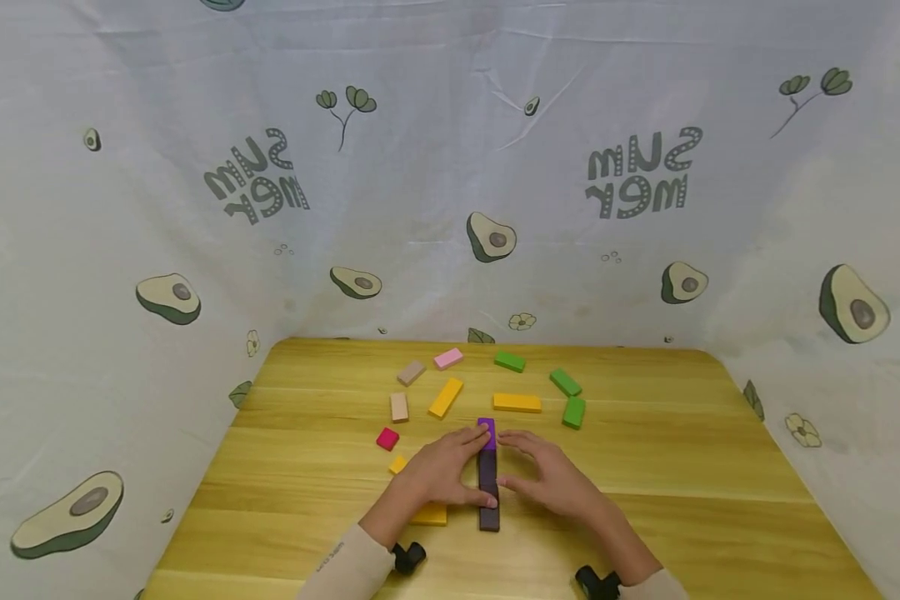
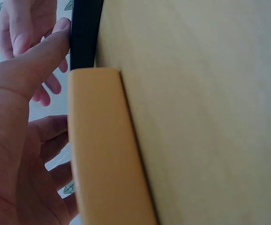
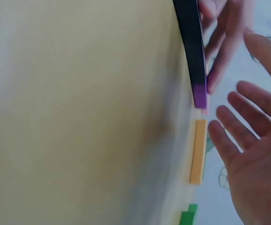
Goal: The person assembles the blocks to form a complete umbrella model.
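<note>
1. Leftward, I see the left hand (image 1: 444,468) spread, touching the dark blocks (image 1: 487,471); uneven pressure could skew them.
2. Between hands, the purple block (image 1: 490,442) lies at their far end; a nudge might part it.
3. Rightward, the right hand (image 1: 558,483) spreads, pinching nothing; a bump could misalign them.

2 cream sleeves (image 1: 354,568), dark lettering (image 1: 329,557) on the left forearm, 2 black wrist cameras (image 1: 412,557)
</note>
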A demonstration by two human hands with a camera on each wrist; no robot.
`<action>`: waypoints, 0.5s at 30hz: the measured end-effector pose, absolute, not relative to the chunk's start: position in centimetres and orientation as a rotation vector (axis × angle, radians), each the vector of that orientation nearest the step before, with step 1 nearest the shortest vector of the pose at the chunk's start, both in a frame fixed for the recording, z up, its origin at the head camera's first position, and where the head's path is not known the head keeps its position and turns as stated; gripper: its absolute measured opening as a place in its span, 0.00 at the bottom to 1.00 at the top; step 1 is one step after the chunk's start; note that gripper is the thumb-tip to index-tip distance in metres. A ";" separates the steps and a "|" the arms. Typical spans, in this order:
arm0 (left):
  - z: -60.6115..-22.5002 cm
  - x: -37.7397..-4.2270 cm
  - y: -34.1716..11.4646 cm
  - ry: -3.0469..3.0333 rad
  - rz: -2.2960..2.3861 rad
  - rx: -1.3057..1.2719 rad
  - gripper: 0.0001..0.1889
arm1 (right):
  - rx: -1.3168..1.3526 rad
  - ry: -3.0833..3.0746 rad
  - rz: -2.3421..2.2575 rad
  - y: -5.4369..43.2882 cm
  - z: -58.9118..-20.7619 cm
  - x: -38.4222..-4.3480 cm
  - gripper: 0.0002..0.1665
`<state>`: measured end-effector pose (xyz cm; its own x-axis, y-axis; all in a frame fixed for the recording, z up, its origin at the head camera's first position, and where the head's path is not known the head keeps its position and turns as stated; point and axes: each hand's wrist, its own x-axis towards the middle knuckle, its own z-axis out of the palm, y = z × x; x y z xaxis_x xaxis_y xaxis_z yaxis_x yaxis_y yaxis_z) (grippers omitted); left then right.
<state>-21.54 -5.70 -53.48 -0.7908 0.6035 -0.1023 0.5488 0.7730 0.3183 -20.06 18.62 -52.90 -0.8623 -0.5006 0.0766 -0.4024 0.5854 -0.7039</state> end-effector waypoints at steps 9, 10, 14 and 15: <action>-53.4 -21.7 -5.7 2.767 0.403 0.893 0.56 | -0.758 2.973 -0.956 19.6 -52.5 -24.2 0.29; -53.4 -21.7 -5.7 2.767 0.410 0.895 0.56 | -0.743 2.990 -0.936 19.6 -52.5 -24.6 0.28; -53.3 -21.7 -5.7 2.770 0.427 0.900 0.56 | -0.672 3.013 -0.887 19.4 -52.6 -26.1 0.27; -53.3 -21.7 -5.7 2.772 0.432 0.901 0.56 | -0.646 3.012 -0.886 19.4 -52.7 -26.4 0.27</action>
